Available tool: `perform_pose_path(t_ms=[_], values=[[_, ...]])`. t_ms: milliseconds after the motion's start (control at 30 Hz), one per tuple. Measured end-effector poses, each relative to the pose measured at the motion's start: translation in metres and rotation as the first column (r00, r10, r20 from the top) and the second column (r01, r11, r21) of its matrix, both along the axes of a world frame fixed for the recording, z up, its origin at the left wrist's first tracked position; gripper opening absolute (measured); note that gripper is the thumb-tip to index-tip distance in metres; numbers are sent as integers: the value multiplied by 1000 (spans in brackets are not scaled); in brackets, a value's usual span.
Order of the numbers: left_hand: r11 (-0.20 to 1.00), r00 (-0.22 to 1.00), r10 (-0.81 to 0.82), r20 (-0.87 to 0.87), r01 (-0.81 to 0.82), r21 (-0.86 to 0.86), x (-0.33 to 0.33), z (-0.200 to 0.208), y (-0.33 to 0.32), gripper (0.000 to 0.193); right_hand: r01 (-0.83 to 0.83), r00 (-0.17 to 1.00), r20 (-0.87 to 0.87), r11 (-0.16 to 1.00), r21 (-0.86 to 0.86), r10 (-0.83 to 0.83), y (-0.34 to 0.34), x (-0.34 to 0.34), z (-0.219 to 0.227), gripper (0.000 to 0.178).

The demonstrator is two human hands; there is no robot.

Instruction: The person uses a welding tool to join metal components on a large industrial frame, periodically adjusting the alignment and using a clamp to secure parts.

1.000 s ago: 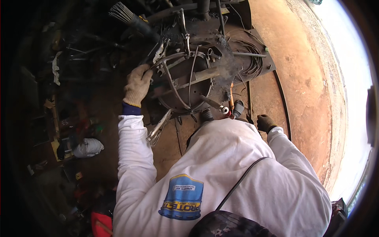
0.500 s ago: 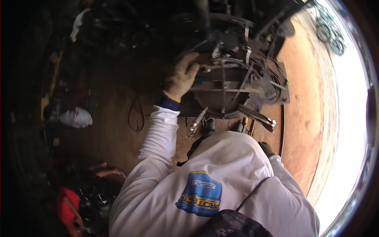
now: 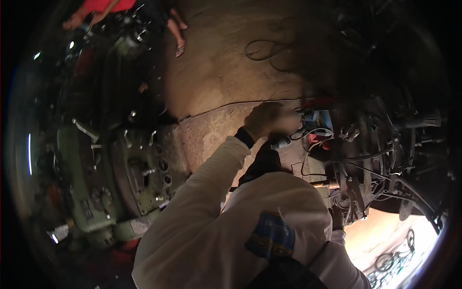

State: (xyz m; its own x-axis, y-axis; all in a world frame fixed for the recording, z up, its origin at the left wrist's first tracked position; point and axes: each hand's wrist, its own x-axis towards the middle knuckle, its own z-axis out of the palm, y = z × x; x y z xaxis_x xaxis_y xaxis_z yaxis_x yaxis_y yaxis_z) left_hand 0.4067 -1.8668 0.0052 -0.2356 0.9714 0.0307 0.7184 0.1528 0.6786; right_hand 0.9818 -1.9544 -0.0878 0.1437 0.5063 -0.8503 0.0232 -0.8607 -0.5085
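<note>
My left hand (image 3: pixel 262 121), in a tan work glove with a dark cuff, reaches forward above the floor. Its fingers are smeared and in shadow, so whether they hold anything does not show. Just to its right lie a blue box-like thing (image 3: pixel 320 118), a loop of pale cable (image 3: pixel 321 131) and a small red item (image 3: pixel 316 140). Low by my right side, my right hand (image 3: pixel 337 219) is a dark gloved shape beside the metal frame (image 3: pixel 353 192) with its rods and cables. Its fingers are hidden.
A large green machine (image 3: pixel 132 168) with levers and dials fills the left. Beyond it, at the far left, is a person in a red shirt (image 3: pixel 108 5). A looped cable (image 3: pixel 260 50) lies on the brown floor (image 3: pixel 216 72). Bicycles (image 3: pixel 387 262) are outside at lower right.
My view has swung left, bringing the green machine into sight and shifting the metal frame to the right. My left hand has left the frame's rim and now hangs over the floor.
</note>
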Motion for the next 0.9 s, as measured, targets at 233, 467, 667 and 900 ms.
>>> perform_pose_path(t_ms=[233,467,667,900], values=[[815,957,277,83,-188,-548,9,-77,-219,36,-278,960,-26,960,20,279,29,12,-27,22],[554,972,159,173,58,-830,30,-132,-280,55,-268,963,-44,963,-16,267,38,3,-37,24],[650,950,245,192,-14,-760,27,-144,-248,54,-131,991,-35,988,-80,128,22,20,-53,26],[669,973,187,138,-23,-743,10,-109,-212,55,-103,992,-75,993,-65,98,4,37,-106,14]])
